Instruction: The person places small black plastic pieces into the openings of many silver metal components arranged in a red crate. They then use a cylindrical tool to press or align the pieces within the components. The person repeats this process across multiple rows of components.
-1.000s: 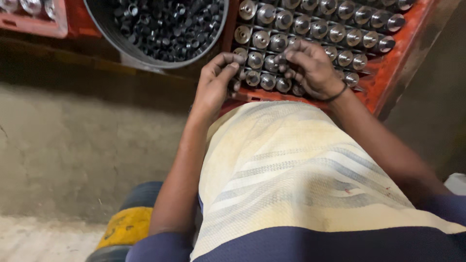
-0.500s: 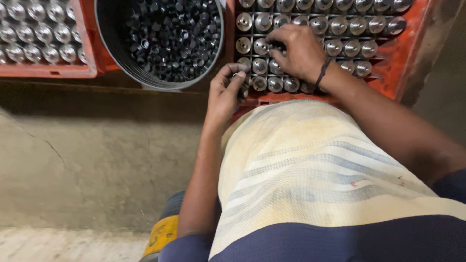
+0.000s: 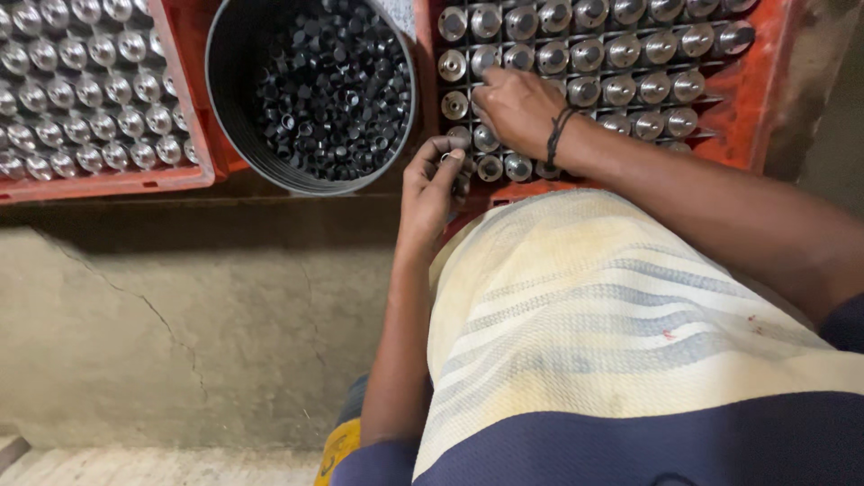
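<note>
A red crate point(image 3: 765, 99) at the top right holds rows of shiny metal cups point(image 3: 621, 54) in a wire grid. My right hand point(image 3: 517, 108), with a dark cord on its wrist, lies palm down on the cups near the crate's left side, its fingers bent onto one of them. My left hand point(image 3: 432, 180) is at the crate's front left corner, fingers curled together and pinching a small part that I cannot make out. A black bucket point(image 3: 225, 117) full of small black caps point(image 3: 333, 90) stands just left of both hands.
A second red crate point(image 3: 108, 180) of shiny metal cups sits at the top left. Below the crates runs a cracked concrete ledge point(image 3: 180, 315). A striped cream and blue cloth point(image 3: 612, 342) covers my lap, and something yellow point(image 3: 337, 445) lies below it.
The view has shifted, bringing the bucket and left crate into sight. My right hand has moved further into the crate's left side; my left hand has drawn back to its front left corner.
</note>
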